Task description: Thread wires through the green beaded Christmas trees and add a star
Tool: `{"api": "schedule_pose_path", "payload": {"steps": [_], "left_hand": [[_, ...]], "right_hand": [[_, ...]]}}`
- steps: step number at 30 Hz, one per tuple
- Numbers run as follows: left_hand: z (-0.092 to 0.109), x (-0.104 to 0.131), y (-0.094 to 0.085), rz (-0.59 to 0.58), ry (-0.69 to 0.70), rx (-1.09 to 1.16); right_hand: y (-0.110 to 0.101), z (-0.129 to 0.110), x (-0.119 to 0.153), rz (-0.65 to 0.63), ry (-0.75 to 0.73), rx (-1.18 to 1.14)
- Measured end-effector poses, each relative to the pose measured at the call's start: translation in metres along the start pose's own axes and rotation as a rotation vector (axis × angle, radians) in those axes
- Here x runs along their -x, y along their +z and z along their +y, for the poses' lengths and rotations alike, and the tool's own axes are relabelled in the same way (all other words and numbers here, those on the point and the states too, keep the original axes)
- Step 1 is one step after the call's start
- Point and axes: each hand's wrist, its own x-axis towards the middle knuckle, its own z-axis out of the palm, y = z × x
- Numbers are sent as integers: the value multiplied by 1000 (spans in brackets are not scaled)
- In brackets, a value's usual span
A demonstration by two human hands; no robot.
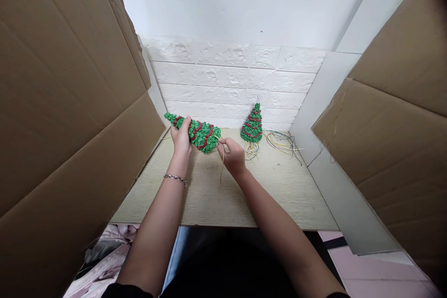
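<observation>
A small green tree with red garlands (202,136) lies tilted on its side above the table, its tip pointing left. My left hand (182,138) is wrapped round its middle. At the wide base of the tree, my right hand (232,152) pinches a thin yellowish wire (222,164), whose loose end hangs down below the fingers. A second green tree with red garlands (253,125) stands upright near the brick-patterned wall, with coiled wires (252,151) at its foot.
A loose bundle of yellow, white and dark wires (282,143) lies at the back right of the table (216,205). Large cardboard sheets (70,93) flank both sides. The white brick-patterned wall (223,74) closes off the back.
</observation>
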Motion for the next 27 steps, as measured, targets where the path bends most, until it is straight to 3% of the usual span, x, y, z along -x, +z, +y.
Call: {"api": "schedule_pose_path", "payload": {"steps": [5,12,17,27], "left_hand": [[1,1,1,15,-5,6],[1,2,1,-26,12,-18],[0,3,2,-49,2,-47],[2,7,5,-68,-78,-50]], "right_hand": [[1,0,1,-100,-23,40],[2,2,1,-47,-4,36],[2,2,1,-77,65,28],[-1,3,-1,-97,52,64]]}}
